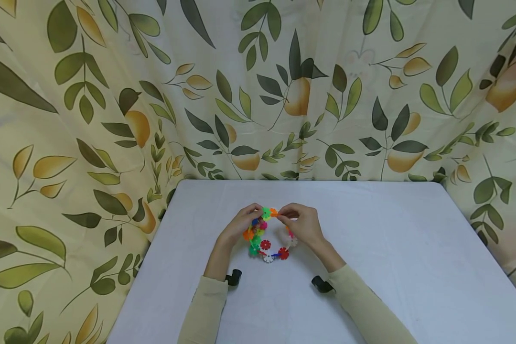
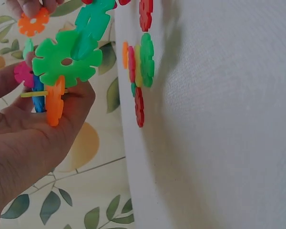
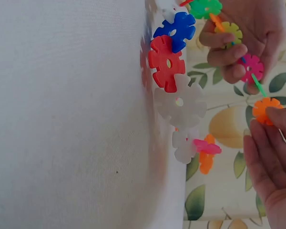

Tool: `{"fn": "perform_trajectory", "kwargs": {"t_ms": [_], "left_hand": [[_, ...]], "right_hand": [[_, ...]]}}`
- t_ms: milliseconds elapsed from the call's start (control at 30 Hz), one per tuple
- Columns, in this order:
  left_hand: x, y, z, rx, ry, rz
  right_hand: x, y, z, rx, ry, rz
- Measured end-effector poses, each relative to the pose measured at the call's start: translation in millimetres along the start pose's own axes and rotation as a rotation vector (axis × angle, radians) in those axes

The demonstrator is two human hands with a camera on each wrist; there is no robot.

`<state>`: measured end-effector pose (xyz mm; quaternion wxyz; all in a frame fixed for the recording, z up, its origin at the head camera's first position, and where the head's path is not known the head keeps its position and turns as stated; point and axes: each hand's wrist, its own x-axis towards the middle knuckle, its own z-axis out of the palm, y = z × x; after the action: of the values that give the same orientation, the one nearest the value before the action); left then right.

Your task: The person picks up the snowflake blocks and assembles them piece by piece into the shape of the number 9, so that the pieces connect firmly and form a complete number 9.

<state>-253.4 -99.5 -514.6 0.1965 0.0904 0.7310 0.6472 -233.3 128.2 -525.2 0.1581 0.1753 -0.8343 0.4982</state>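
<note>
A chain of interlocked plastic flower-shaped discs curves into a loop, with a red disc point(image 1: 283, 253) at its near side. My left hand point(image 1: 239, 223) holds the chain at the upper left, its fingers curled around the part with a green disc point(image 2: 47, 67), an orange disc point(image 2: 54, 107) and a pink disc point(image 3: 255, 67). My right hand point(image 1: 304, 223) pinches an orange disc point(image 3: 258, 114) between thumb and fingertips, beside a thin green disc seen edge-on. White discs point(image 3: 167, 109) and a blue disc point(image 3: 183, 29) hang along the section close to the table.
A red disc point(image 1: 265, 244) lies within the loop's outline on the white-covered table point(image 1: 370, 229). Several more discs show edge-on near the table in the left wrist view. A leaf-patterned curtain point(image 1: 258, 157) hangs behind. Black wrist cameras point(image 1: 322, 284) sit at the sleeves.
</note>
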Motion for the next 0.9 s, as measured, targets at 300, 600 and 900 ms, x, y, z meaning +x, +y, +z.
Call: {"fn": "perform_trajectory", "kwargs": {"t_ms": [300,600,900], "left_hand": [[1.4,0.0,1.9,-0.096,0.007,-0.020],[3.1,1.6,8.1,-0.130,-0.021,-0.030],[2.1,1.8,13.7,-0.140,-0.055,-0.018]], "right_hand": [[-1.8,-3.5,3.4,0.045,0.062,-0.089],[-1.2,-0.3,5.3,0.057,0.074,-0.112],[-0.4,-0.7,5.1,0.032,0.099,-0.154]]}}
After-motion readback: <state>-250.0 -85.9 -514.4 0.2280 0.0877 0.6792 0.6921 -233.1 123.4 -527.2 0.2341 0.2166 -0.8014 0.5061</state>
